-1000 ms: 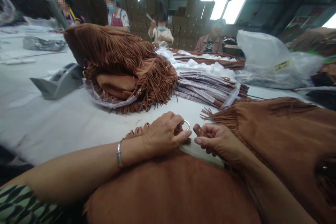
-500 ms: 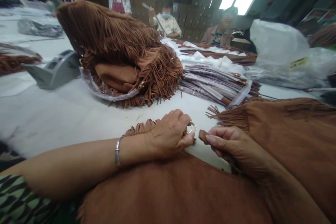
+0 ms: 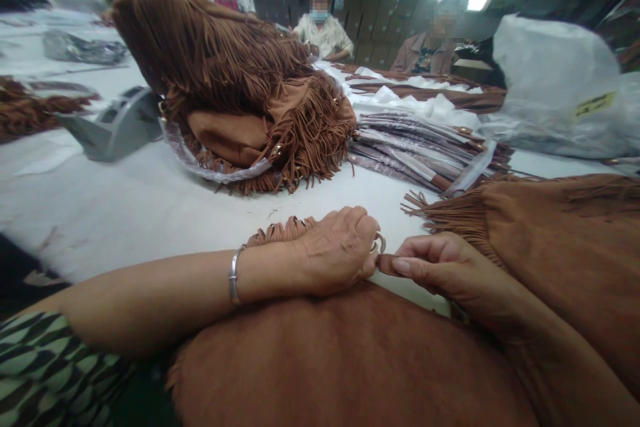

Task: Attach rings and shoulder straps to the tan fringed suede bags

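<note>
My left hand point(image 3: 333, 250), a bracelet on its wrist, is closed on a metal ring point(image 3: 381, 241) that pokes out past the fingers. Pinched between thumb and fingers of my right hand point(image 3: 445, 263) is the end of a brown leather strap point(image 3: 387, 264), which meets the ring's lower edge; whether it passes through, I cannot tell. Below both hands a brown suede bag point(image 3: 345, 353) spreads across the front, with fringe point(image 3: 283, 230) showing behind my left wrist. A second suede fringed bag point(image 3: 560, 240) lies to the right of my right hand.
Fringed brown bags point(image 3: 220, 73) are piled on the white table point(image 3: 125, 213). Left of them stands a grey tape dispenser point(image 3: 113, 123). Wrapped straps point(image 3: 410, 147) lie in a bundle at centre right, near a translucent plastic bag point(image 3: 555, 80). Several people are across the table.
My left hand has moved slightly right with the ring, and the strap end in my right hand now meets it. The camera view has shifted a little.
</note>
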### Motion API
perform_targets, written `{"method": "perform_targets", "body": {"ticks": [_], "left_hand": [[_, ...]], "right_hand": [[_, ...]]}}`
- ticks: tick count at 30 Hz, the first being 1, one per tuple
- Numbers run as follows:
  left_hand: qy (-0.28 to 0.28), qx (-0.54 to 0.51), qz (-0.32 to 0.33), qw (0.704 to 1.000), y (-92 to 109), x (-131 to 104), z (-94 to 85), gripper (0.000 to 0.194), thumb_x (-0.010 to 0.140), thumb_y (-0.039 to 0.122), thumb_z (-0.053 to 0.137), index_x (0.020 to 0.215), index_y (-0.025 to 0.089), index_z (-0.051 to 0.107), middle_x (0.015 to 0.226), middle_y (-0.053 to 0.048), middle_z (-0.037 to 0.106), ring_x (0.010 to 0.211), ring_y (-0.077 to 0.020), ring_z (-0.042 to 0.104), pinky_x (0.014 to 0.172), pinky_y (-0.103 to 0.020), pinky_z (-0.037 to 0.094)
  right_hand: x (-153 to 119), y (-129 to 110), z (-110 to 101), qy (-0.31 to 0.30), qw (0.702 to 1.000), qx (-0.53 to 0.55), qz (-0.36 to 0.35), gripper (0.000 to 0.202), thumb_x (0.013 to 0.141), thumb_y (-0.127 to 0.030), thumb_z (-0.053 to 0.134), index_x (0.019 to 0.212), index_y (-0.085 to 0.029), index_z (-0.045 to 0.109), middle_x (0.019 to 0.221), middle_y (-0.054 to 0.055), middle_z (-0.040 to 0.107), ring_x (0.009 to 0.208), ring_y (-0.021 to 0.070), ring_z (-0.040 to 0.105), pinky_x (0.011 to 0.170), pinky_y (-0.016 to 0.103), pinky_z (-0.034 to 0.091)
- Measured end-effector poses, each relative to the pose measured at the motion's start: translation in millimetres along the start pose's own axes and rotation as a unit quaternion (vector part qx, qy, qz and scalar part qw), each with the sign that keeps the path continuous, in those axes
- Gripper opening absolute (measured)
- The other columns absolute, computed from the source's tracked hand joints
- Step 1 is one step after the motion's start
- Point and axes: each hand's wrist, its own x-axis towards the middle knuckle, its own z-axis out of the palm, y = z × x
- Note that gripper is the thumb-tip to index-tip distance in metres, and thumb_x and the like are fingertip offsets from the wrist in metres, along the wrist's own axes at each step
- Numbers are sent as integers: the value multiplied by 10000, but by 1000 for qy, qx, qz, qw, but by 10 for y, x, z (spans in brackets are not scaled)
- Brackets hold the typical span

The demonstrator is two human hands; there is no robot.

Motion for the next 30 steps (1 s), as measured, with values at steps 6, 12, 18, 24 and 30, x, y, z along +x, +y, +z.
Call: {"method": "perform_targets", "body": {"ticks": [6,12,18,24,30], "left_hand": [[-27,-17,0,999,7,8,-78,220,857,260,429,1007,105,474,980,-115,513,845,-209,478,789,-386,463],[-13,-38,-11,999,-54,6,-37,205,892,331,419,968,142,449,944,-91,507,800,-182,474,742,-361,475],[15,-51,-6,999,-91,16,-12,168,872,260,431,963,119,447,949,-116,501,835,-210,484,751,-387,463],[-1,-47,9,999,-78,-13,-112,194,867,259,432,988,110,459,949,-107,515,807,-187,484,738,-346,462],[0,-39,50,998,-104,-5,-87,164,853,250,411,926,120,479,881,-85,528,709,-163,467,647,-314,439]], "right_hand": [[-7,10,40,10,1000,-22,6,348,620,-507,711,596,-165,647,502,3,480,453,95,358,398,209,216],[40,1,130,68,991,-84,-77,340,646,-487,675,525,-177,606,462,-12,445,441,94,338,409,224,227],[26,9,275,127,985,-80,-91,302,708,-468,646,600,-187,626,515,0,510,467,113,387,424,239,281],[4,33,269,178,961,-163,-137,235,757,-396,606,635,-198,635,570,19,595,545,157,499,506,265,353],[20,75,233,178,972,-92,-124,234,745,-410,640,661,-192,635,586,23,583,543,148,487,487,259,349]]}}
